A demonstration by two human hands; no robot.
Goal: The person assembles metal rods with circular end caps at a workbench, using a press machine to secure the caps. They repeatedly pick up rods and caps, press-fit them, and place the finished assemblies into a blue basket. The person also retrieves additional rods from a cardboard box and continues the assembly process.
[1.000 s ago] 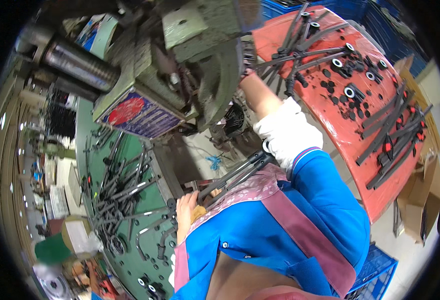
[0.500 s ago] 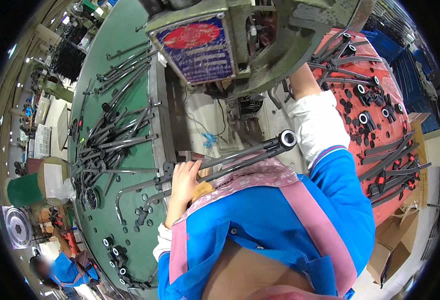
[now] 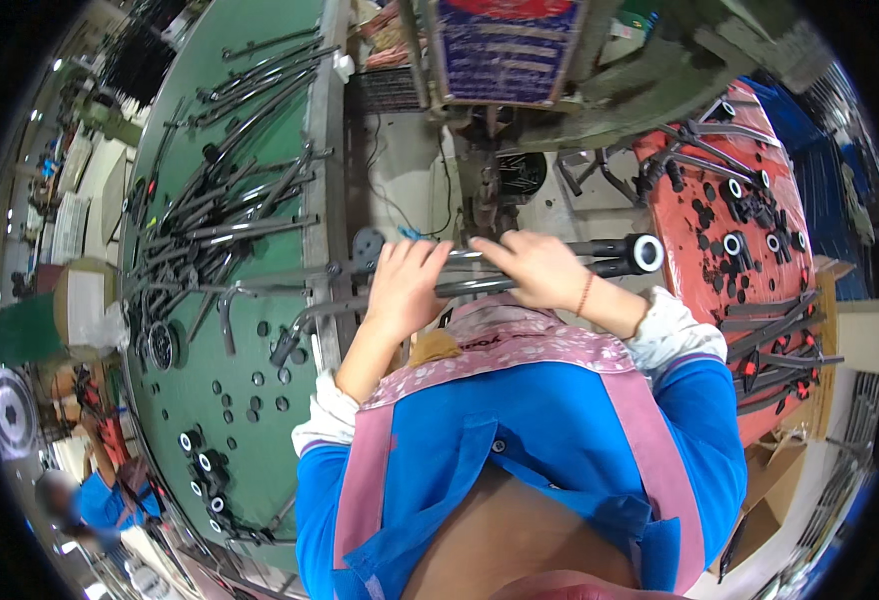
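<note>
To my left spreads the round green tabletop [image 3: 260, 130], heaped with dark metal rods [image 3: 230, 215] that lie crossed over one another, with small black rings [image 3: 260, 380] scattered on its near part. To my right sits a red tabletop [image 3: 700, 270] carrying more black bars and short sleeves with pale ends [image 3: 732, 243]. Straight ahead, above my hands, stands the grey-green machine [image 3: 650, 70] with a blue and red plate [image 3: 505, 45] on its front. Across my chest, between the two tabletops, I hold a bundle of long dark metal tubes [image 3: 615, 255], lying level, their round open ends pointing right and just short of the red tabletop. My left hand [image 3: 405, 285] is curled around the tubes from above near their middle. My right hand [image 3: 540, 270] is closed over them just beside it, a thin red band [image 3: 585, 293] at its wrist.
</note>
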